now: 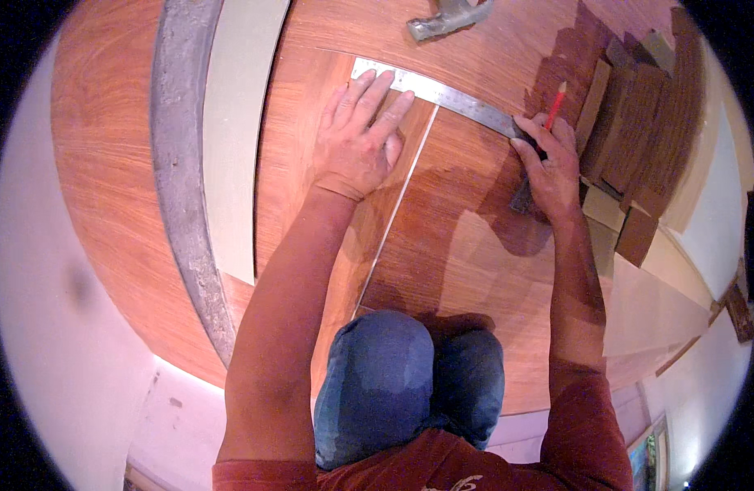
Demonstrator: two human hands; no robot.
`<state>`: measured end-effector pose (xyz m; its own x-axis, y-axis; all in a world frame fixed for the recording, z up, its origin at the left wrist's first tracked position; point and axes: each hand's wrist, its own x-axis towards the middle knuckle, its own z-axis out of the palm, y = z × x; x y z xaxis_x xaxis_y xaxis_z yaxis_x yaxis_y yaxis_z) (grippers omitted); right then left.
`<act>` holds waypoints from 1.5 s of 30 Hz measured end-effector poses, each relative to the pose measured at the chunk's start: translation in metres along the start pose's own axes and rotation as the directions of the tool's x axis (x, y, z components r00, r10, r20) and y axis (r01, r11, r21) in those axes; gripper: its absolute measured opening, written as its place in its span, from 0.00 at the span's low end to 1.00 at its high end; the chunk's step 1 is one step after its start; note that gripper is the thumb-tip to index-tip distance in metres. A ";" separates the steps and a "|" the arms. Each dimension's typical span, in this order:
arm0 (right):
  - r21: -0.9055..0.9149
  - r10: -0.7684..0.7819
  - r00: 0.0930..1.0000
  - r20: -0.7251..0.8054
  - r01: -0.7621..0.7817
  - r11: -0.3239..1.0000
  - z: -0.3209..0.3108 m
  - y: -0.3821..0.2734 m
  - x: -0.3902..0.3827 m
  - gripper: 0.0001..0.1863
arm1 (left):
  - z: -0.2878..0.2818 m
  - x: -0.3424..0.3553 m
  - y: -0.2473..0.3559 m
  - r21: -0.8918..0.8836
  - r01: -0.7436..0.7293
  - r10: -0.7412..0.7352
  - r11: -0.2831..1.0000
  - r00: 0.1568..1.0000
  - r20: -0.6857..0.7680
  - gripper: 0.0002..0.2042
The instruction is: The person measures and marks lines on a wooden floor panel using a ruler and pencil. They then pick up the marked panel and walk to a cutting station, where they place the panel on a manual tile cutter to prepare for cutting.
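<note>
The right hand (554, 159) pinched one end of a metal ruler (454, 97) between thumb and forefinger, a red pencil (554, 109) tucked among its fingers, point away from the body. The left hand (356, 139) lay palm down, fingers slightly spread, fingertips on the ruler's other end; from my remote seat I judged it to be pressing, not grasping. The ruler lay flat across brown wood-look boards (450, 159), beyond the bent knees (377, 385), its middle meeting the far end of a thin white line (407, 182).

The chief risk I saw was twist: if the left fingertips eased while the right hand pulled, the ruler could swing out of line. Shuffling the pencil in those same fingers might also loosen the pinch and nudge that end.

The ruler looked narrow and silvery, its fine markings too small for me to read. A dark piece (521, 197) showed by the right palm; I could not tell whether it was joined to the ruler. Farther out were a hammer head (450, 23), a stack of dark brown planks (639, 123) at right, and a pale strip (232, 147) beside a grey bar (180, 164) at left.
</note>
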<state>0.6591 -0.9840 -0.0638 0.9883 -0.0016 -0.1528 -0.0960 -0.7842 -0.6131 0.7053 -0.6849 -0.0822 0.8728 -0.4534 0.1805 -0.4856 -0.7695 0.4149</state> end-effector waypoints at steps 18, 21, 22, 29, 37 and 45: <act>0.017 -0.020 1.000 0.009 0.020 1.000 0.000 0.000 0.004 0.17 | 0.007 -0.004 -0.006 0.024 -0.003 0.004 1.000 1.000 -0.027 0.23; 0.022 -0.014 1.000 0.016 0.014 1.000 -0.001 -0.001 0.004 0.17 | 0.006 -0.005 -0.006 0.021 0.002 -0.001 1.000 1.000 -0.018 0.24; 0.016 -0.014 1.000 0.020 0.013 1.000 -0.001 -0.001 0.004 0.17 | 0.006 -0.005 -0.005 0.018 0.002 -0.002 1.000 1.000 -0.016 0.24; 0.045 -0.021 1.000 0.006 0.020 0.999 0.000 0.001 0.004 0.17 | 0.008 -0.005 -0.007 0.008 -0.011 0.011 1.000 0.999 -0.031 0.26; 0.045 -0.022 1.000 0.014 0.021 0.999 0.002 0.005 0.004 0.17 | 0.008 -0.005 -0.007 0.007 -0.011 0.011 1.000 0.999 -0.037 0.27; 0.037 -0.012 1.000 0.014 0.011 0.999 0.001 0.001 0.004 0.17 | 0.009 -0.006 -0.007 0.016 0.001 -0.001 1.000 0.999 -0.032 0.23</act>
<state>0.6628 -0.9842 -0.0661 0.9876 0.0165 -0.1563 -0.0891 -0.7606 -0.6431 0.7029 -0.6807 -0.0939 0.8744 -0.4380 0.2088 -0.4850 -0.7773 0.4006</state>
